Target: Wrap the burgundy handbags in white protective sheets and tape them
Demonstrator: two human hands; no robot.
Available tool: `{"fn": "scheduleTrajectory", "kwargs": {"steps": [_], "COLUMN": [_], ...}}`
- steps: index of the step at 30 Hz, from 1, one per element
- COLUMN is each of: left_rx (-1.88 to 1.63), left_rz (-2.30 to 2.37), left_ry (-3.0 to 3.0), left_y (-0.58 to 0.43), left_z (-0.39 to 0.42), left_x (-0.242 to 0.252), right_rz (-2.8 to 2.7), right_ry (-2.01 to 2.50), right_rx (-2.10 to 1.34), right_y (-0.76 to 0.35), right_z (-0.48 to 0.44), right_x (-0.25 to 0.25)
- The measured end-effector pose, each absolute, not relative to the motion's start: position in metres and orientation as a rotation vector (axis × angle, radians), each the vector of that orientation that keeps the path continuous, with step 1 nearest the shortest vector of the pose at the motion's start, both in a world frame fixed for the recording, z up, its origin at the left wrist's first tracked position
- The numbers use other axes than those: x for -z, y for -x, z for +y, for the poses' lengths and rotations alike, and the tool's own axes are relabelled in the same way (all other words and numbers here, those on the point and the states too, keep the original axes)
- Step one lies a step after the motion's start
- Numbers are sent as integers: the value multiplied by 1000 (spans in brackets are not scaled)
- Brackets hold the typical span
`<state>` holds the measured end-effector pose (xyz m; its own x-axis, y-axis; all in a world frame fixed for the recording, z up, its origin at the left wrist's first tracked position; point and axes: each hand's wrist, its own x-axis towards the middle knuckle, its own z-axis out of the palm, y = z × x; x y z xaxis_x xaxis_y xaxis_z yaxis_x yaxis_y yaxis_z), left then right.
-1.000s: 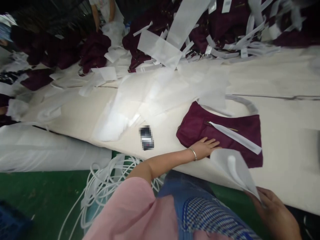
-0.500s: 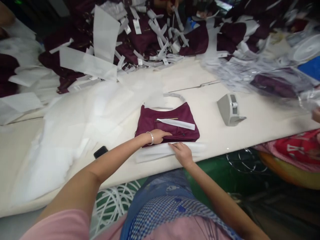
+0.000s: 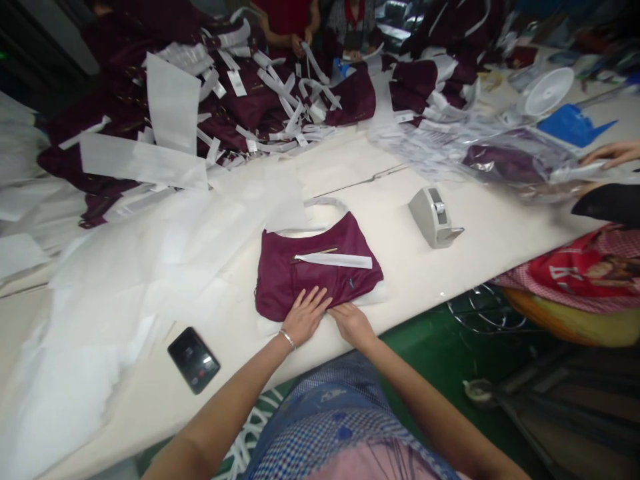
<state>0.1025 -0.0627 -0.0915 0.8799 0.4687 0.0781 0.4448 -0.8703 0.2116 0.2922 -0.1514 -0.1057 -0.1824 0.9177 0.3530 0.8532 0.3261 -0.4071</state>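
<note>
A maroon handbag lies flat in front of me, its strap wrapped in pale material and curving away at the top. A white strip hangs from the zip on its front. My left hand rests flat on the bag's lower edge, fingers stretched out. At the same edge, just right of it, my right hand has its fingers pressed together; what they grip is hidden. White sheet material shows from under the bag's lower right corner.
A grey tape dispenser stands to the right, a phone lies left. White sheets cover the table's left. Maroon bags are heaped at the back. Another person's hand is near a plastic-wrapped bag.
The bag now lies over the white sheet that showed in front of it. My left hand has gone from pointing to lying flat. My right fingers have moved to the bag's lower edge.
</note>
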Motion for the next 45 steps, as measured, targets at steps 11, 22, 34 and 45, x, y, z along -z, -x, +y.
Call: {"fn": "scheduleTrajectory", "kwargs": {"steps": [11, 22, 34, 45], "left_rx": [-307, -366, -477, -480], "left_rz": [730, 792, 802, 725], "left_ry": [-2987, -2852, -2886, -2879], "left_y": [-101, -103, -103, -103], "left_z": [-66, -70, -73, -60], "left_x": [116, 115, 125, 108], "right_rz": [-2187, -2237, -2326, -2294], "right_ry": [1733, 1671, 1477, 1332], "right_rx": [-14, 60, 53, -500], "right_y": [-351, -359, -338, -319], "right_z": [-161, -46, -56, -44], "right_x": [90, 43, 48, 34]}}
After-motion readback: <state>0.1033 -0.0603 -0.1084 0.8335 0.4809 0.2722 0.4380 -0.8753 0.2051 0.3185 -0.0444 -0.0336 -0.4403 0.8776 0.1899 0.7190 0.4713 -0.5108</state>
